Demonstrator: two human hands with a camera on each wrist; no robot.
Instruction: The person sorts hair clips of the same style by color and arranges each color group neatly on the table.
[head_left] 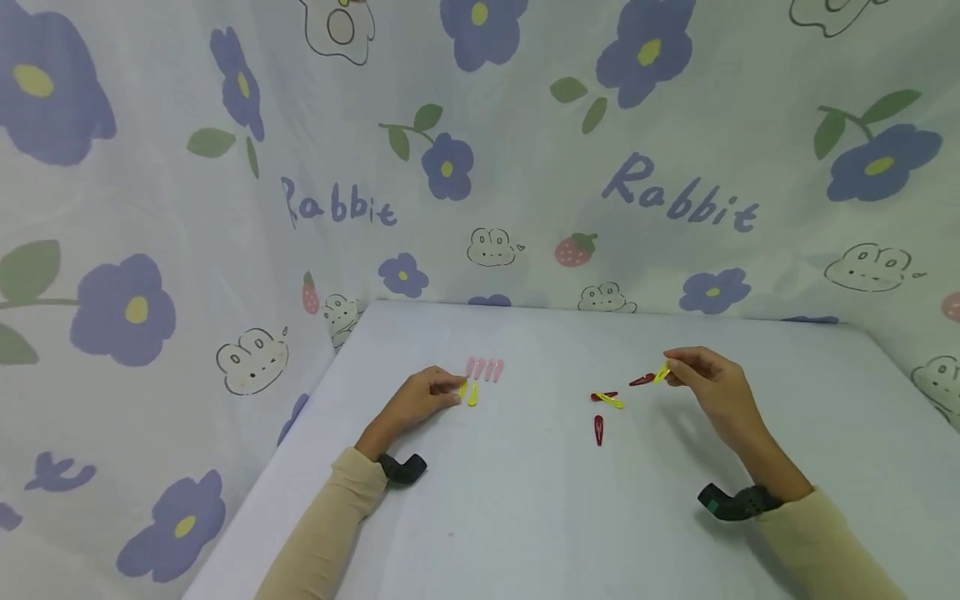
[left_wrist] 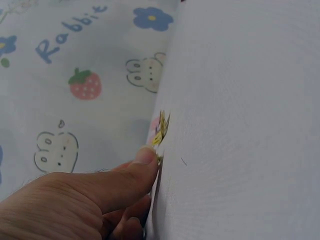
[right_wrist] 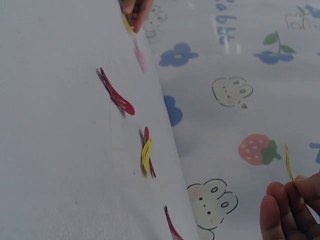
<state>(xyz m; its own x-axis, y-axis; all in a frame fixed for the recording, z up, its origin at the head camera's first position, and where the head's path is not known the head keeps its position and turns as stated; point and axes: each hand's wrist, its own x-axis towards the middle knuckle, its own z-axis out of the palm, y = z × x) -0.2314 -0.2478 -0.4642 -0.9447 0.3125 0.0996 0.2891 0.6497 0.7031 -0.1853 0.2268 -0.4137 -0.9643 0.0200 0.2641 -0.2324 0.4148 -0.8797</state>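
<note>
My left hand [head_left: 423,396] pinches a yellow hair clip [head_left: 462,389] at the table's left side. Just right of it lies another yellow hair clip [head_left: 473,394]. Several pink hair clips [head_left: 490,369] form a neat row behind these. Raised above the tabletop, my right hand [head_left: 712,387] holds a yellow snap hair clip [right_wrist: 288,164] between thumb and fingers. Near that hand is a red hair clip [head_left: 642,380]. Farther left, a yellow hair clip [right_wrist: 146,156] crosses over a red one [right_wrist: 152,168]. A third red clip [head_left: 598,430] lies closer to me.
The white table [head_left: 517,517] ends at the back and left against a hanging cloth [head_left: 525,150] printed with flowers and rabbits. Each wrist wears a black camera, the left one [head_left: 402,468] and the right one [head_left: 738,502].
</note>
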